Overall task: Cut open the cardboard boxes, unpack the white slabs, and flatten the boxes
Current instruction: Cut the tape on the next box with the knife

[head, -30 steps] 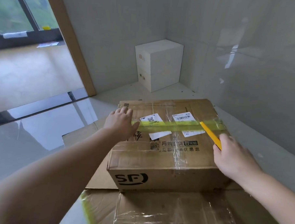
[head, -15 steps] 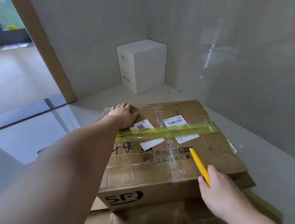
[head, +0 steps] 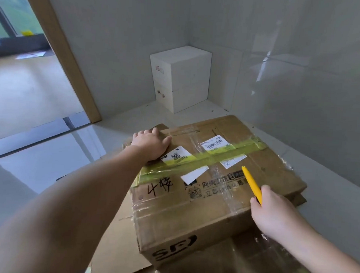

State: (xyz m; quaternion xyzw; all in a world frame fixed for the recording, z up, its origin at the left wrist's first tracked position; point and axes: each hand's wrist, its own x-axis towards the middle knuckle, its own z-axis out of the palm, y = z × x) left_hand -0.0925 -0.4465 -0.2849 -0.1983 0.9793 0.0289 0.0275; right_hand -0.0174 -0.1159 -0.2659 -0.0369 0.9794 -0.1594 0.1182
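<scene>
We see one sealed brown cardboard box [head: 210, 187] on the floor, on flattened cardboard [head: 116, 243]. Top is creased, w/ clear tape, one yellow-green tape strip [head: 203, 156] across the seam, three white labels, black handwriting, "SF" logo on the near side. Left hand [head: 152, 144] lies flat on the far-left top corner, fingers straight, nothing grasped. Right hand [head: 274, 212] is clenched round a yellow cutter [head: 252, 184], tip over the box top near the strip; contact unclear. Two white boxes [head: 180, 78] sit stacked in the corner, well apart.
</scene>
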